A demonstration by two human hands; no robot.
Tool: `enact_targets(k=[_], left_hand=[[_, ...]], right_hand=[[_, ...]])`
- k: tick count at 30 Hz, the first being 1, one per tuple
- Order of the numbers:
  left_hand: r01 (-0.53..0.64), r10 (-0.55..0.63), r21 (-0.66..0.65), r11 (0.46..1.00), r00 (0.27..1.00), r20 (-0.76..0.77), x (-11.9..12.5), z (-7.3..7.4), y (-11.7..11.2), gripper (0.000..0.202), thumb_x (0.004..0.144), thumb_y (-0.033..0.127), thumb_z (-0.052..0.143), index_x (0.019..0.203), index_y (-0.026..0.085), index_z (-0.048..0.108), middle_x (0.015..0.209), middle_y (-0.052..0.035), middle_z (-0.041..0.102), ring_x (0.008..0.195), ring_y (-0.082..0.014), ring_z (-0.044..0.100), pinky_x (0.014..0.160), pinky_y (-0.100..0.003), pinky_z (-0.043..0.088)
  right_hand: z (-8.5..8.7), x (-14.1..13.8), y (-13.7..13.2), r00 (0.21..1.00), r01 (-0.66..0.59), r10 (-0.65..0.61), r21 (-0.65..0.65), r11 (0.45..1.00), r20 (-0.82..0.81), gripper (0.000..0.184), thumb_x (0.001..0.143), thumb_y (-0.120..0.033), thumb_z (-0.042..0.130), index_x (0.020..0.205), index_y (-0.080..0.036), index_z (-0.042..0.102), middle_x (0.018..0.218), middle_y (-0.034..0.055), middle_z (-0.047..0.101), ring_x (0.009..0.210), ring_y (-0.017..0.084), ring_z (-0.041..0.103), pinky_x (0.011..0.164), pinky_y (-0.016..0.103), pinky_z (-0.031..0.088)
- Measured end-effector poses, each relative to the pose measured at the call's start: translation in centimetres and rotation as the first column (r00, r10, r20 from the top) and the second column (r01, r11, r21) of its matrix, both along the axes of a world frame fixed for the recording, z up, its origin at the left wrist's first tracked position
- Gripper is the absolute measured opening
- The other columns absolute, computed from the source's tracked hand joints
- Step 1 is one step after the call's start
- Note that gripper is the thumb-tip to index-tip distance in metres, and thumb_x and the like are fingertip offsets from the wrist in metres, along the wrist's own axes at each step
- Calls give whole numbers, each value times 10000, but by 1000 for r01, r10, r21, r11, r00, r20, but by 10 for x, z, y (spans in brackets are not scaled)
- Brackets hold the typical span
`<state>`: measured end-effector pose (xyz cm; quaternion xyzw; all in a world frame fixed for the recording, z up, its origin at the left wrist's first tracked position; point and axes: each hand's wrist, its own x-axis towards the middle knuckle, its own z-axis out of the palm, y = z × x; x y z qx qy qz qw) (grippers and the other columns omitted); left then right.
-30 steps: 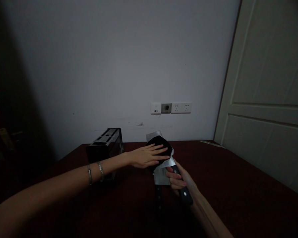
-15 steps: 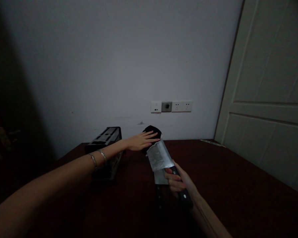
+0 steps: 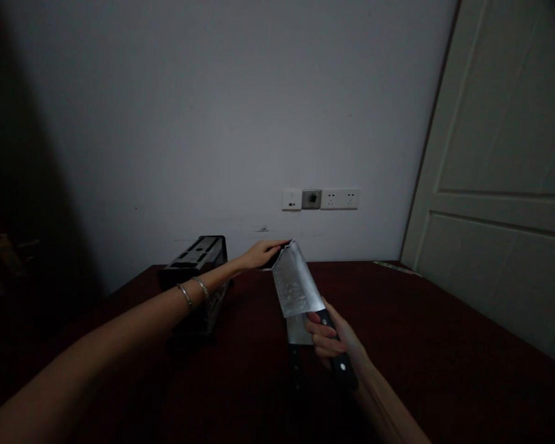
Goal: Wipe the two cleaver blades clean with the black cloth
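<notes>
My right hand (image 3: pixel 327 339) is wrapped round the black riveted handle of a cleaver (image 3: pixel 297 280), its broad blade slanting up and away to the left. At the far end of that blade, my left hand (image 3: pixel 260 254) grips a black piece that looks like cloth (image 3: pixel 272 259), seen nearly edge-on, with a thin pale edge against the steel. Below the cleaver lies a second knife (image 3: pixel 300 330), its blade partly covered by the first and its black handle toward me. Two bracelets circle my left wrist.
A black slotted holder (image 3: pixel 197 259) stands on the dark red table (image 3: pixel 374 327), partly behind my left forearm. Wall sockets (image 3: pixel 340 198) are beyond the table. A thin pale strip (image 3: pixel 396 267) lies at the back right, near a white door (image 3: pixel 490 203).
My left hand has gone from lying spread over the black piece on the blade to gripping it at the far end, uncovering more steel. My right hand keeps its hold.
</notes>
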<state>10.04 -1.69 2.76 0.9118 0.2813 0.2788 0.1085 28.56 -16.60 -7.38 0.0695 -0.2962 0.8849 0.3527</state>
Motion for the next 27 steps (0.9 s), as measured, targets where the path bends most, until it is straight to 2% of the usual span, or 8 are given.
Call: enact_targets(k=[2,4,8,13,17,21,24,27], left_hand=[[-52,53,-18,998,995,84,0,2,4,386,858,247,361,1201,147,509,1211,-48,551,1109,-151,495,989,-310,320],[-161,168,-56,985,967,190,-2,4,10,366,840,223,390,1166,163,544,1199,-28,562,1110,-147,493,989,-299,317],[-420,462,-193,887,819,339,-9,1,23,374,821,186,383,1146,134,562,1201,-41,561,1102,-152,497,969,-272,331],[-529,631,-365,766,725,276,-17,-31,24,361,762,138,398,1047,105,619,1024,-61,657,966,-176,576,840,-282,421],[-554,689,-484,678,707,157,-27,-67,12,304,708,118,425,889,90,668,854,-75,691,824,-187,612,710,-255,442],[-542,680,-559,627,731,54,-33,-98,0,256,668,80,428,754,98,669,761,-64,687,781,-177,605,661,-223,421],[-508,636,-617,601,771,-15,-32,-114,-8,224,639,83,446,710,102,657,675,-43,666,704,-169,595,608,-219,409],[-454,579,-670,587,814,-44,-29,-120,-19,236,636,113,460,771,116,652,684,-22,655,681,-154,583,591,-211,402]], right_hand=[[1,0,0,1000,20,-20,2,1000,16,340,856,-413,440,682,-125,497,425,-112,329,255,-11,134,260,93,158],[0,0,0,999,42,-42,-7,999,23,335,848,-412,456,685,-124,502,428,-112,317,261,-10,135,263,93,161],[-1,-1,4,998,63,-63,-4,998,21,337,829,-420,483,674,-124,520,418,-110,311,264,-5,155,267,101,171],[-3,-1,7,990,124,-123,-2,992,63,339,779,-444,544,651,-130,529,394,-112,305,263,5,179,268,118,176],[0,-4,4,962,228,-221,-31,973,162,394,740,-504,560,595,-143,497,373,-113,287,256,7,180,267,128,160],[7,-10,-2,886,365,-326,-63,929,331,483,746,-588,484,526,-160,441,337,-103,286,239,16,187,267,147,132],[11,-17,-7,785,503,-415,-81,861,460,513,796,-589,393,522,-158,442,327,-86,316,233,21,222,272,151,134],[11,-22,-10,683,606,-477,-63,793,554,517,807,-587,368,524,-160,438,323,-79,331,230,28,255,273,157,149]])
